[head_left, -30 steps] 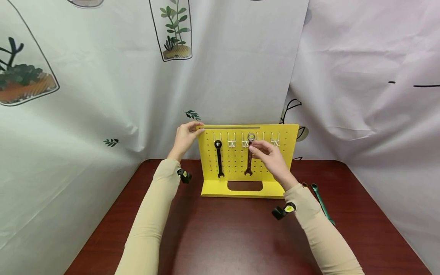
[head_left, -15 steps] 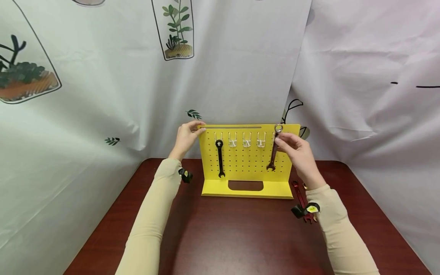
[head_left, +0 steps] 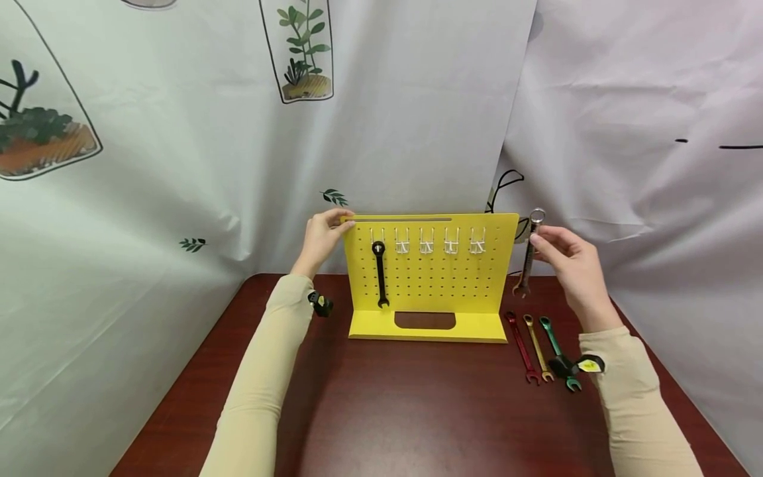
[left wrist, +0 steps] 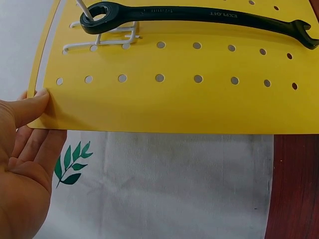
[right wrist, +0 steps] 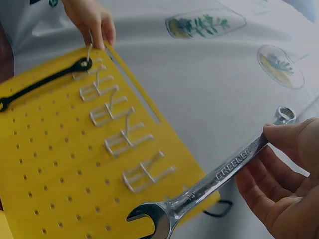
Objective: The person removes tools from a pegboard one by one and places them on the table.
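1 held wrench; printed sheeting backs reddish table.

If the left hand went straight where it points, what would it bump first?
Most likely the yellow board: the left hand pinches its corner. Beyond, perhaps the white curtain, but depth is unclear.

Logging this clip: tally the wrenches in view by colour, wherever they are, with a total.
Black wrench, hung on the yellow pegboard: 1
Silver wrench, held: 1
Red wrench, on the table: 1
Gold wrench, on the table: 1
Green wrench, on the table: 1
Total: 5
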The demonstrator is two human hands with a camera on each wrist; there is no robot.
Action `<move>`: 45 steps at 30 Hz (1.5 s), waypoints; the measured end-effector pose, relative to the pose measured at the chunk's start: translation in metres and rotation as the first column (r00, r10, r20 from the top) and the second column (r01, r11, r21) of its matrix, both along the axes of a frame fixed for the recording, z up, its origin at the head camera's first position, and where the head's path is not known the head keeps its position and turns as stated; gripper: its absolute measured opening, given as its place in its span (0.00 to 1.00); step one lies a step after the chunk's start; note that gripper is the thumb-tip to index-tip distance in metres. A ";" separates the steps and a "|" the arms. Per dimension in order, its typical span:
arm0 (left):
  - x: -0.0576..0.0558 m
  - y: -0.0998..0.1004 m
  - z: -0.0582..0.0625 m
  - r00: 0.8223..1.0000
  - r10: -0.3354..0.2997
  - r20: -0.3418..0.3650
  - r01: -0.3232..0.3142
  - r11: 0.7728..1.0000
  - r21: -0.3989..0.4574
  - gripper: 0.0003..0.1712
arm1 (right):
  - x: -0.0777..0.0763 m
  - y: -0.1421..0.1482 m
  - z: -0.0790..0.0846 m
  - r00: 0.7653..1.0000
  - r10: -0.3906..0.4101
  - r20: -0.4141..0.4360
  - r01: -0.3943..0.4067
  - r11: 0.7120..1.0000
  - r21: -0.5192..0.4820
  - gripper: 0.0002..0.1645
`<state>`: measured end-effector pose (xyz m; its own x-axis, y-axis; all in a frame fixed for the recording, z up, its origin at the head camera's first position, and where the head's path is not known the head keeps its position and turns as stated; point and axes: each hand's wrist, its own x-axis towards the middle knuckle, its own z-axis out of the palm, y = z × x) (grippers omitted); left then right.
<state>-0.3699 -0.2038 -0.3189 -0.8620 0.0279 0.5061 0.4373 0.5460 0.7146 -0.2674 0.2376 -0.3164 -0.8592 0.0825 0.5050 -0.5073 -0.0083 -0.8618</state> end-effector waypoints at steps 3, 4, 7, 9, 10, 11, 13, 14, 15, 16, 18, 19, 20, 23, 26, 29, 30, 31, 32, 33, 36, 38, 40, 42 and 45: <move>0.000 -0.001 0.001 1.000 0.000 -0.001 0.000 1.000 -0.001 0.15 | 0.002 0.012 0.000 1.000 0.009 -0.009 -0.010 0.999 -0.039 0.07; 0.000 -0.001 0.001 1.000 0.001 -0.002 -0.001 1.000 -0.002 0.15 | 0.003 0.015 0.000 1.000 0.011 -0.008 -0.011 0.999 -0.047 0.08; 0.001 -0.001 0.002 1.000 0.001 -0.002 -0.001 1.000 -0.003 0.15 | 0.006 0.026 -0.001 1.000 0.016 -0.009 -0.016 0.996 -0.084 0.08; 0.002 0.000 0.003 1.000 0.000 -0.001 0.000 1.000 -0.001 0.15 | 0.006 0.033 -0.002 1.000 0.010 -0.001 -0.010 0.995 -0.101 0.08; 0.002 0.000 0.003 1.000 0.000 0.000 0.000 1.000 0.000 0.15 | 0.007 0.037 -0.003 1.000 0.004 0.005 -0.004 0.995 -0.104 0.08; 0.002 0.000 0.003 1.000 -0.001 0.001 0.001 1.000 0.000 0.15 | 0.007 0.040 -0.004 1.000 -0.001 0.008 0.002 0.994 -0.109 0.09; 0.003 0.001 0.003 1.000 0.000 0.001 0.000 1.000 0.000 0.15 | 0.008 0.046 -0.007 1.000 -0.013 0.024 0.015 0.994 -0.111 0.09; 0.003 0.001 0.003 1.000 -0.001 0.003 0.001 1.000 0.002 0.15 | 0.009 0.049 -0.008 0.999 -0.019 0.033 0.023 0.994 -0.110 0.09; 0.003 0.001 0.003 1.000 0.000 0.005 0.000 1.000 0.001 0.15 | 0.009 0.052 -0.010 0.999 -0.025 0.041 0.030 0.994 -0.107 0.09; 0.002 0.001 0.003 1.000 0.001 0.005 -0.001 1.000 0.001 0.15 | 0.010 0.055 -0.012 0.998 -0.031 0.048 0.035 0.994 -0.105 0.09; 0.002 0.001 0.002 1.000 0.004 0.007 -0.004 1.000 0.002 0.15 | 0.012 0.061 -0.017 0.997 -0.043 0.062 0.049 0.994 -0.099 0.09; 0.002 0.001 0.002 1.000 0.005 0.009 -0.005 1.000 0.003 0.15 | 0.013 0.064 -0.019 0.996 -0.051 0.071 0.058 0.994 -0.095 0.09; 0.003 0.001 0.001 1.000 0.006 0.009 -0.006 1.000 0.004 0.14 | 0.014 0.067 -0.021 0.995 -0.061 0.080 0.068 0.994 -0.089 0.09; 0.003 0.001 0.001 1.000 0.011 0.010 -0.011 1.000 0.006 0.14 | 0.017 0.076 -0.027 0.991 -0.076 0.114 0.086 0.993 -0.087 0.09; 0.002 0.000 0.000 1.000 0.008 0.006 -0.008 1.000 0.007 0.14 | 0.019 0.085 -0.031 0.985 -0.077 0.157 0.094 0.991 -0.100 0.09; 0.002 0.001 0.000 1.000 0.002 0.001 -0.002 1.000 0.011 0.15 | 0.020 0.094 -0.037 0.976 -0.082 0.203 0.103 0.990 -0.096 0.09; 0.002 0.001 -0.001 1.000 0.002 0.000 -0.002 1.000 0.011 0.15 | 0.020 0.096 -0.039 0.971 -0.093 0.219 0.112 0.991 -0.076 0.09; 0.002 0.001 -0.001 1.000 0.003 0.000 -0.003 1.000 0.012 0.15 | 0.019 0.099 -0.041 0.966 -0.114 0.234 0.126 0.991 -0.035 0.09; 0.002 0.001 -0.001 1.000 0.005 0.001 -0.005 1.000 0.016 0.15 | 0.019 0.102 -0.043 0.959 -0.142 0.245 0.143 0.990 0.017 0.09; 0.002 0.001 -0.001 1.000 0.006 0.002 -0.006 1.000 0.016 0.15 | 0.018 0.104 -0.046 0.952 -0.173 0.252 0.160 0.985 0.069 0.09; 0.002 0.000 -0.002 1.000 0.009 0.002 -0.009 1.000 0.019 0.15 | 0.016 0.109 -0.055 0.931 -0.259 0.257 0.202 0.952 0.228 0.08; 0.002 0.001 -0.001 1.000 0.006 -0.004 -0.006 1.000 0.023 0.15 | 0.014 0.112 -0.062 0.925 -0.279 0.257 0.207 0.939 0.276 0.07; 0.001 0.001 -0.001 1.000 0.003 -0.009 -0.003 1.000 0.021 0.15 | 0.013 0.116 -0.069 0.924 -0.275 0.266 0.196 0.937 0.289 0.07; 0.001 0.001 -0.001 1.000 0.002 -0.011 -0.001 1.000 0.020 0.15 | 0.010 0.118 -0.076 0.924 -0.263 0.276 0.181 0.940 0.290 0.07; 0.000 0.001 -0.002 1.000 0.002 -0.008 -0.002 1.000 0.017 0.15 | 0.008 0.120 -0.087 0.924 -0.250 0.291 0.162 0.941 0.296 0.08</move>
